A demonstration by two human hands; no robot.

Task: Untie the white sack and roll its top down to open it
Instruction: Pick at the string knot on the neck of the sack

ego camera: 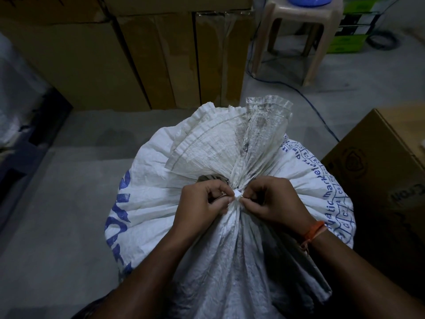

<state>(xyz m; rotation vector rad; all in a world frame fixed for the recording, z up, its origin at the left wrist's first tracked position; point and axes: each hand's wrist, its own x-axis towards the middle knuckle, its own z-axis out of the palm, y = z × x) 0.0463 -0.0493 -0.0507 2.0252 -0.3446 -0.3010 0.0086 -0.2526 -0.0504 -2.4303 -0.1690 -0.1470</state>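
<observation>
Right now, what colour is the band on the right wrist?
Orange; the band shows best in the head view, beside the white sack.

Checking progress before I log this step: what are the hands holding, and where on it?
Both the left hand and right hand pinch the white tie knot at the gathered neck of the white sack.

Both forearms reaching forward and converging. Left grip [202, 201] with fingers curled, thumb and forefinger pinching tie [236, 195]. Right grip [273, 199] mirroring it, fingers curled, fingertips pinching same tie from other side. Knuckles up, grips nearly touching. Orange thread band [312, 231] round right wrist.
</observation>
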